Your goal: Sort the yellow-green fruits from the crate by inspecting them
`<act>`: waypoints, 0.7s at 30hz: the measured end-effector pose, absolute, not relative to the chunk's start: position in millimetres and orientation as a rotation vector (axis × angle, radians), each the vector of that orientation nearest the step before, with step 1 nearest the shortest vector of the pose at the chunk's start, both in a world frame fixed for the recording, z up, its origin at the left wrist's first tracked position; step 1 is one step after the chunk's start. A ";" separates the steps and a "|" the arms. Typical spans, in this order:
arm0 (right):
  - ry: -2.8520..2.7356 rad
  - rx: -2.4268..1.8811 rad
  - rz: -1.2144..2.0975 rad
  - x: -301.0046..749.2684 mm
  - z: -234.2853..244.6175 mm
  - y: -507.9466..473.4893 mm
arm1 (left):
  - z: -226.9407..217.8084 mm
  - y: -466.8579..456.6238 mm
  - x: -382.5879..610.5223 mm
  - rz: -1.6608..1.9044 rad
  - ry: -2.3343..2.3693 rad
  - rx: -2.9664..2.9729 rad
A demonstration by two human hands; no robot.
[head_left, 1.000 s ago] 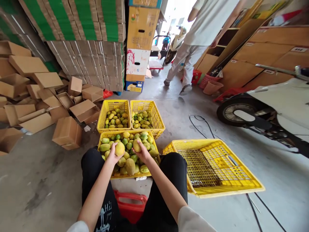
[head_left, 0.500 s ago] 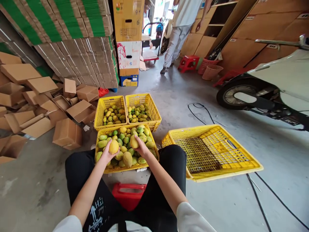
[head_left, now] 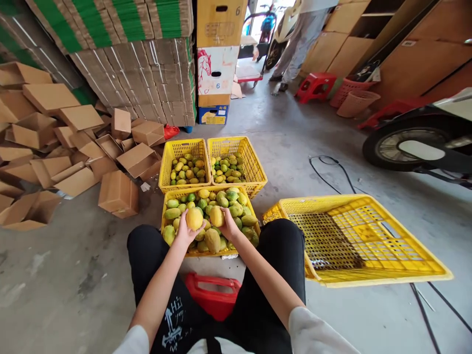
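My left hand (head_left: 187, 233) is closed round a yellow papaya (head_left: 194, 219), with the fingers beneath and beside it. In my right hand (head_left: 230, 226) is a second, round yellow papaya (head_left: 217, 216), gripped from its right side. The two fruits are held close together but apart, over a yellow plastic crate (head_left: 255, 212) between my knees. That crate is full of green and yellow papayas (head_left: 213, 240), some oval and some rounder. Parts of the pile are hidden behind my hands.
Behind stand two smaller-looking yellow crates (head_left: 164, 169) part filled with similar fruit. A large yellow crate (head_left: 368, 276) lies to the right. Loose cardboard boxes (head_left: 118, 193) cover the left floor. A red stool (head_left: 316, 87), a person's legs (head_left: 300, 46), a motorbike wheel (head_left: 401, 142) and black cables (head_left: 334, 167) are beyond.
My two hands have come closer together, each still holding its papaya. The view has swung left and down, so the crates appear further right.
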State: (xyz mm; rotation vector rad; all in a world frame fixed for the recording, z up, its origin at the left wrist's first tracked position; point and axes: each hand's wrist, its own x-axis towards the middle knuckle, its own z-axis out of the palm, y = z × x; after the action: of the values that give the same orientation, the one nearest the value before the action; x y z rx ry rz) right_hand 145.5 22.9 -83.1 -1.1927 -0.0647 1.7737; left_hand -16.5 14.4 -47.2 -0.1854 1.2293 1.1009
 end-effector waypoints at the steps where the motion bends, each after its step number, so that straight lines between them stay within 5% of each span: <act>1: -0.047 -1.202 1.784 146.8 -80.9 22.0 | -44.0 17.3 -15.0 1.075 1.212 -0.182; 21: 0.046 -1.156 1.826 157.1 -82.2 -45.0 | -40.7 -41.9 -13.2 1.028 1.203 -0.040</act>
State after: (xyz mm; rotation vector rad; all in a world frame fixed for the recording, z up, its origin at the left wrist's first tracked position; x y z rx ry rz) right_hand 157.1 -45.0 -82.2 -1.1562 0.0457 1.8255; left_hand -13.2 -41.9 -40.7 -0.0402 1.2031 1.0275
